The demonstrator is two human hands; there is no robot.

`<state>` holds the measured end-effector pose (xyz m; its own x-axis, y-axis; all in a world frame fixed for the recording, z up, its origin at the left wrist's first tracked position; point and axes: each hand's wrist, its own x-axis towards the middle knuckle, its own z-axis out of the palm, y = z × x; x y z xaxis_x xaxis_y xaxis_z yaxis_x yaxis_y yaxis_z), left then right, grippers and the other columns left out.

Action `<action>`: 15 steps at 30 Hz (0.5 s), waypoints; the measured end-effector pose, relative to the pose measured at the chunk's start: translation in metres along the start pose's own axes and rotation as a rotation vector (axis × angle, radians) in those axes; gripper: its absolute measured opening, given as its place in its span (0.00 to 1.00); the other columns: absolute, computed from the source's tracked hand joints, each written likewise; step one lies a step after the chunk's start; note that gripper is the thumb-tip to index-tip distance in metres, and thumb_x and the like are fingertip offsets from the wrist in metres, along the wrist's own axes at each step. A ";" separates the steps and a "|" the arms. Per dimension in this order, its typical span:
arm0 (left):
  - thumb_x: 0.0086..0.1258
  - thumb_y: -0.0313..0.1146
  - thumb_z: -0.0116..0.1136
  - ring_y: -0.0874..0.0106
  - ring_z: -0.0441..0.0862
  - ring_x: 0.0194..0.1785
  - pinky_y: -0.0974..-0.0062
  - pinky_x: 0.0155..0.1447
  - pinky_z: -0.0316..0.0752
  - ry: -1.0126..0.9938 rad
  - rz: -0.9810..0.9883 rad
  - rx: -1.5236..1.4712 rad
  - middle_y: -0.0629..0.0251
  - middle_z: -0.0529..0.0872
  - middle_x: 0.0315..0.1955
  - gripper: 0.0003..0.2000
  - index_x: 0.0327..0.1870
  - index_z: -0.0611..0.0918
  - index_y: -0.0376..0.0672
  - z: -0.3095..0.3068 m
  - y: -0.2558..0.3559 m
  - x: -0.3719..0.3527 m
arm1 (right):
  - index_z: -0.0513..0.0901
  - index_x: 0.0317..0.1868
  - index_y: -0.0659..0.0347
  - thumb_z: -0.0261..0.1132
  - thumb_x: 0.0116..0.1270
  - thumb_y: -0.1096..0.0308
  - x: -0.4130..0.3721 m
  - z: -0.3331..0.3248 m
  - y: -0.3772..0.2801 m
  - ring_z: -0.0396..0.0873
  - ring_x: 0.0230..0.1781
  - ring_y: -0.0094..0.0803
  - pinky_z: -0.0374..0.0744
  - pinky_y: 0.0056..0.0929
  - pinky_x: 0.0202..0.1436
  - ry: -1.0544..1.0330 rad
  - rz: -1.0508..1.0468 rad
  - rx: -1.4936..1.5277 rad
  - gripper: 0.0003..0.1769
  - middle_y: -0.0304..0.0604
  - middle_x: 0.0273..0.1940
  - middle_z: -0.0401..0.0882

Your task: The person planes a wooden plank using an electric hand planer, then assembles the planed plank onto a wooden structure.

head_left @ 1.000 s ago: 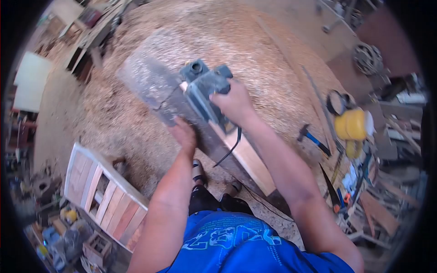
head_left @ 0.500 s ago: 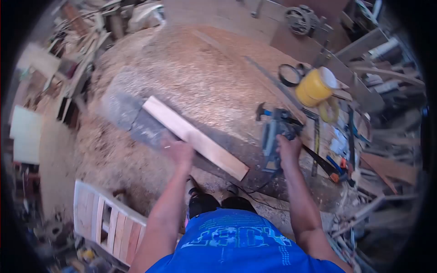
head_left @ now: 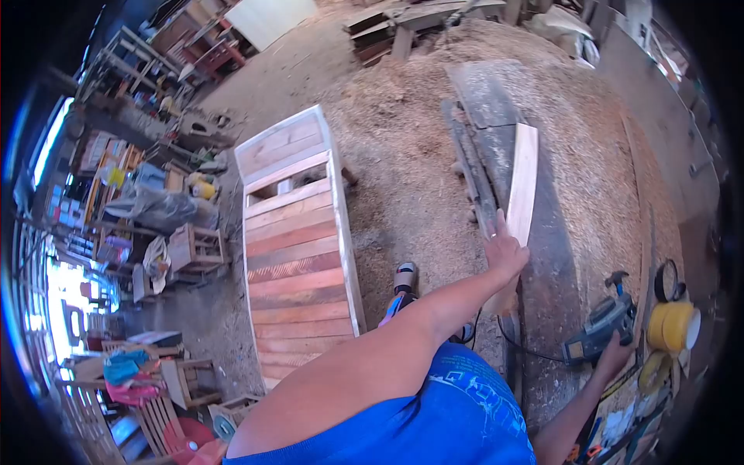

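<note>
A pale wooden board (head_left: 524,182) lies lengthwise on a dark, worn plank bench (head_left: 554,267). My left hand (head_left: 507,253) grips the board's left edge, and my forearm hides part of its near end. Off to the right, my right hand (head_left: 616,355) is closed on a grey electric power planer (head_left: 598,333) that rests on the bench, its black cord trailing left. Just beyond the planer is a hammer (head_left: 616,279).
A slatted wooden panel (head_left: 298,256) with a pale frame stands on my left. Yellow tape rolls (head_left: 673,325) and a black ring (head_left: 666,279) sit beyond the planer. Wood shavings (head_left: 612,178) cover the ground; stacked timber (head_left: 403,35) lies at the back.
My view has swung left, bringing the slatted panel and workshop into sight. My left hand, blurred beside the board earlier, is now on its edge. My right hand stays on the planer.
</note>
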<state>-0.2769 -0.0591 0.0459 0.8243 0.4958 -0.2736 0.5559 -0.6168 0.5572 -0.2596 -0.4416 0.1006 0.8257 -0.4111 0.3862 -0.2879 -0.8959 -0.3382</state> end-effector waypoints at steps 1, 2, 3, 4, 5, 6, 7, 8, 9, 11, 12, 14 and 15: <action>0.63 0.50 0.62 0.44 0.66 0.74 0.48 0.72 0.66 0.025 -0.086 -0.054 0.45 0.55 0.80 0.26 0.46 0.90 0.32 0.003 -0.013 0.001 | 0.81 0.61 0.63 0.69 0.71 0.67 -0.007 -0.020 -0.016 0.81 0.33 0.31 0.82 0.33 0.38 -0.014 -0.020 0.009 0.20 0.39 0.36 0.81; 0.64 0.50 0.63 0.47 0.80 0.67 0.54 0.68 0.75 0.047 -0.169 -0.107 0.40 0.67 0.76 0.24 0.46 0.91 0.35 0.004 -0.029 0.003 | 0.80 0.64 0.61 0.68 0.72 0.67 -0.016 -0.042 -0.033 0.81 0.36 0.32 0.82 0.34 0.43 0.054 -0.193 -0.032 0.22 0.40 0.38 0.81; 0.64 0.50 0.63 0.47 0.80 0.67 0.54 0.68 0.75 0.052 -0.186 -0.106 0.40 0.67 0.76 0.24 0.46 0.91 0.35 0.004 -0.050 0.005 | 0.79 0.67 0.60 0.67 0.72 0.66 -0.027 -0.053 -0.047 0.81 0.39 0.33 0.81 0.35 0.49 0.124 -0.362 -0.074 0.24 0.41 0.41 0.82; 0.65 0.50 0.64 0.48 0.85 0.57 0.56 0.61 0.79 -0.013 -0.249 -0.322 0.39 0.77 0.64 0.24 0.43 0.90 0.32 0.003 -0.071 0.006 | 0.79 0.67 0.60 0.67 0.72 0.66 -0.039 -0.050 -0.057 0.81 0.39 0.33 0.81 0.35 0.49 0.114 -0.371 -0.072 0.24 0.41 0.41 0.82; 0.65 0.49 0.64 0.50 0.90 0.47 0.59 0.54 0.83 -0.076 -0.307 -0.541 0.38 0.87 0.51 0.24 0.41 0.89 0.30 0.004 -0.088 0.008 | 0.80 0.65 0.61 0.67 0.71 0.66 -0.051 -0.044 -0.068 0.81 0.40 0.32 0.80 0.34 0.48 -0.190 -0.251 0.196 0.23 0.42 0.42 0.83; 0.65 0.49 0.64 0.50 0.90 0.47 0.59 0.54 0.83 -0.071 -0.318 -0.547 0.38 0.87 0.51 0.24 0.41 0.89 0.30 0.000 -0.099 0.006 | 0.80 0.64 0.63 0.67 0.71 0.66 -0.065 -0.037 -0.082 0.81 0.40 0.31 0.80 0.33 0.48 -0.493 -0.123 0.460 0.22 0.43 0.42 0.83; 0.65 0.50 0.65 0.51 0.89 0.39 0.57 0.48 0.82 -0.082 -0.307 -0.633 0.42 0.87 0.37 0.24 0.36 0.88 0.29 -0.005 -0.111 0.004 | 0.81 0.62 0.64 0.67 0.71 0.66 -0.086 -0.033 -0.112 0.80 0.40 0.30 0.79 0.31 0.48 -0.596 -0.170 0.476 0.21 0.43 0.42 0.84; 0.66 0.51 0.66 0.52 0.89 0.31 0.56 0.42 0.82 -0.090 -0.297 -0.720 0.46 0.87 0.23 0.26 0.31 0.87 0.28 -0.010 -0.124 0.002 | 0.82 0.60 0.65 0.67 0.71 0.67 -0.108 -0.025 -0.141 0.80 0.41 0.29 0.79 0.30 0.48 -0.701 -0.220 0.491 0.20 0.42 0.42 0.84; 0.66 0.51 0.66 0.52 0.89 0.31 0.56 0.42 0.82 -0.078 -0.312 -0.727 0.46 0.87 0.23 0.26 0.31 0.87 0.28 -0.013 -0.135 0.003 | 0.83 0.58 0.66 0.67 0.71 0.67 -0.127 0.000 -0.149 0.80 0.40 0.29 0.78 0.30 0.47 -0.845 -0.201 0.541 0.18 0.41 0.41 0.83; 0.68 0.52 0.65 0.55 0.88 0.32 0.56 0.41 0.80 -0.013 -0.204 -0.699 0.45 0.88 0.26 0.26 0.30 0.86 0.29 -0.020 -0.151 0.007 | 0.84 0.56 0.67 0.67 0.71 0.67 -0.164 0.030 -0.180 0.79 0.39 0.29 0.78 0.30 0.47 -1.007 -0.198 0.576 0.17 0.41 0.39 0.83; 0.69 0.52 0.65 0.59 0.88 0.31 0.57 0.38 0.80 -0.010 -0.210 -0.745 0.46 0.88 0.26 0.26 0.29 0.86 0.29 -0.037 -0.159 0.004 | 0.84 0.56 0.67 0.66 0.72 0.65 -0.186 0.028 -0.211 0.79 0.38 0.27 0.78 0.29 0.45 -1.103 -0.239 0.542 0.17 0.40 0.38 0.83; 0.69 0.52 0.64 0.61 0.88 0.30 0.57 0.38 0.80 -0.029 -0.253 -0.811 0.47 0.88 0.25 0.27 0.29 0.86 0.29 -0.071 -0.178 -0.001 | 0.84 0.55 0.68 0.66 0.73 0.64 -0.223 0.029 -0.263 0.79 0.37 0.26 0.78 0.28 0.44 -1.200 -0.303 0.496 0.17 0.39 0.37 0.83; 0.70 0.53 0.64 0.62 0.88 0.30 0.57 0.37 0.80 -0.060 -0.279 -0.862 0.48 0.88 0.25 0.27 0.29 0.86 0.29 -0.084 -0.189 -0.001 | 0.84 0.53 0.66 0.64 0.75 0.63 -0.239 0.031 -0.285 0.76 0.32 0.21 0.75 0.25 0.36 -1.302 -0.264 0.538 0.15 0.36 0.35 0.81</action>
<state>-0.3915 0.1084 0.0067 0.6893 0.5106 -0.5140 0.4832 0.2046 0.8513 -0.3603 -0.0828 0.0784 0.7584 0.4618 -0.4600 -0.0867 -0.6280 -0.7734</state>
